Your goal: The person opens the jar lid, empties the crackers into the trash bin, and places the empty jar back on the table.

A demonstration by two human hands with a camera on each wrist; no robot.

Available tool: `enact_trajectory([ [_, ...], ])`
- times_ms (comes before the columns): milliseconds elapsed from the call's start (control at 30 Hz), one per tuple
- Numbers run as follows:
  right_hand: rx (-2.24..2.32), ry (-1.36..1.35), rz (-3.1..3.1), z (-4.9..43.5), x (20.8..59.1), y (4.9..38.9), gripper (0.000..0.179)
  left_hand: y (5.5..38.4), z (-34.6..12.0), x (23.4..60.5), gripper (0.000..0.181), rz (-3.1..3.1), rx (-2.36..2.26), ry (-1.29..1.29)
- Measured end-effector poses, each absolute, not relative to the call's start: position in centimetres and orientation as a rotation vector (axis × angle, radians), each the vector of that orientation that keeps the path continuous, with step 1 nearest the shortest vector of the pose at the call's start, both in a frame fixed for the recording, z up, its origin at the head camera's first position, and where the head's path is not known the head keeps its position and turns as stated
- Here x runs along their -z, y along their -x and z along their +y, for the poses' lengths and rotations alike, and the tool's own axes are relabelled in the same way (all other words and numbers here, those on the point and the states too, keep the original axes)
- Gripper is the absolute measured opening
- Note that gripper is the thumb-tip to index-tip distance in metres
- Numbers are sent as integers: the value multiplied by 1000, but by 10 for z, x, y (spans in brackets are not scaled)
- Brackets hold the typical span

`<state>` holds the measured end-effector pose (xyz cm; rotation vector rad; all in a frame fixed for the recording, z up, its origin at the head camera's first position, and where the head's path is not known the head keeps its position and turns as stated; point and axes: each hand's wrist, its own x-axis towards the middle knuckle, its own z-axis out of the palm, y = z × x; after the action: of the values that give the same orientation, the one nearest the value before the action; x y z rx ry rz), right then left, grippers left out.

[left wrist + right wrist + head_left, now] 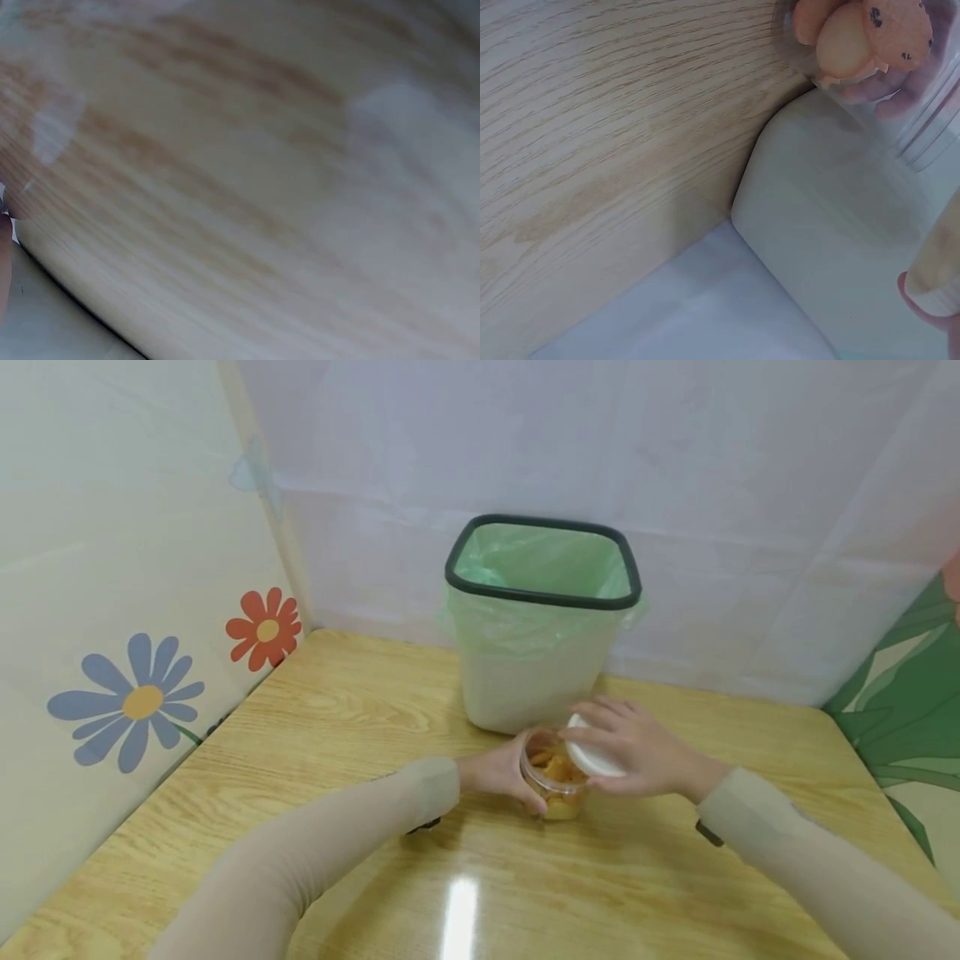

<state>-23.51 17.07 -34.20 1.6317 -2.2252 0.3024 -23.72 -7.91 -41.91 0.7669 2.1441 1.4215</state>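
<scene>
My left hand (497, 772) grips a clear plastic jar (562, 808) from its left side, thumb at the front. Inside the jar are several golden-brown cookies (555, 766), some with dark specks in the right wrist view. A white round lid (596, 756) is held by my right hand (648, 750), tilted on edge at the right of the jar's uncovered mouth. Part of the lid (939, 279) and a fingertip curled at its rim show at the right wrist view's edge. The left wrist view mostly shows blurred tabletop.
Right behind the jar stands a pale trash bin (525, 681) with a dark rim and a green liner bag. The wood-grain table (360, 710) meets a white cloth wall (375, 460) at the back. Flower-printed panels flank both sides.
</scene>
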Motion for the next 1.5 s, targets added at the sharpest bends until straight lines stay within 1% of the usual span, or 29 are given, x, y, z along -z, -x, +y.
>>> enact_trajectory([
  [200,-298,-1626,-2206,176,343,234,56,237,-79,420,116,2161,-1412,-760],
  [500,-286,-1597,-2252,186,343,233,61,238,-80,422,112,2161,-1423,-753],
  [933,-271,-1540,-2283,198,345,226,58,238,-79,420,112,2179,-1392,-754],
  [1300,-281,-1499,-2295,211,350,224,60,238,-81,419,116,2149,-1370,-744],
  [1500,-262,-1474,-2318,218,355,223,58,238,-81,418,120,2113,-1402,-749],
])
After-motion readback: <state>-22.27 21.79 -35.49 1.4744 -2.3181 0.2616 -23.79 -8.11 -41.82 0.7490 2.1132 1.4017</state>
